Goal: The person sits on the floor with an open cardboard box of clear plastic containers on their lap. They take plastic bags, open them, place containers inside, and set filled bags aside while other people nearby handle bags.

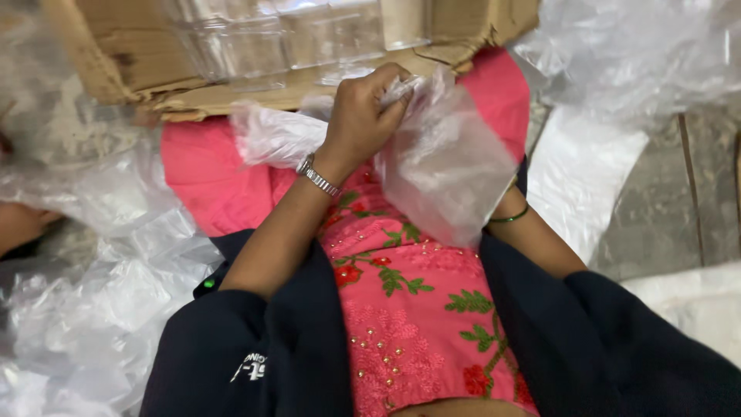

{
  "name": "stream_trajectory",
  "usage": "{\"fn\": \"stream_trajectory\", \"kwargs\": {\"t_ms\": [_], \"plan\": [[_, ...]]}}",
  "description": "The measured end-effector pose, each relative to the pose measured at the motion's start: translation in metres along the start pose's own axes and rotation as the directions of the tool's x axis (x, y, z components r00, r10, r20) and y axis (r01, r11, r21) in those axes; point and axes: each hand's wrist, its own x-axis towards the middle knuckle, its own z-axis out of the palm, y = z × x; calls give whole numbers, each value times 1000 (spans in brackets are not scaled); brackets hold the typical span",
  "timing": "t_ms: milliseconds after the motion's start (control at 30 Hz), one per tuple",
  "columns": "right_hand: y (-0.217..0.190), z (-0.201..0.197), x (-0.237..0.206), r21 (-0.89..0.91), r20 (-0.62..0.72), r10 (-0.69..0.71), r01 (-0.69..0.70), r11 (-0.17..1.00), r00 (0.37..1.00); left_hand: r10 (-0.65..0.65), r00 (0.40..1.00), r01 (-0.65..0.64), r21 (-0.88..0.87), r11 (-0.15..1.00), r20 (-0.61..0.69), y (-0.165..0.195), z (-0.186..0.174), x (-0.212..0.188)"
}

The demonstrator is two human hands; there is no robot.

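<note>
Bag (448, 166), clear plastic, sits centre frame over the pink lap. Left hand (363, 116) pinches its top edge, fingers (390, 104) clamped on the plastic. Right hand is hidden behind the bag, only the wrist with a green bangle (509, 217) shows; its fingers can't be told. Cardboard box (231, 85) with clear trays (293, 38) sits at the upper left, loose plastic (93, 293) at the lower left.

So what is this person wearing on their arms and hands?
Both arms wear dark navy sleeves pushed up toward the elbows; the left one carries a small white marking. A silver metal-link watch circles the left wrist, and a thin green bangle the right. The left hand is bare; the right hand is hidden behind clear plastic.
</note>
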Motion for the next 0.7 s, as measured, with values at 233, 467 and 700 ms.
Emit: {"fn": "stream_trajectory", "kwargs": {"t_ms": [233,467,700], "plan": [[-20,-55,-45,-270,-151,-112,68,960,982,-511,822,542,72,837,-251,-30,4,5],[-136,-230,-75,-588,-802,-597,165,792,9,-520,840,464,-290,837,-156,-51,-9,4],[-171,-279,-46,-664,-668,-733,341,665,130,-424,903,256,-875,410,66,-31,-4,8]]}}
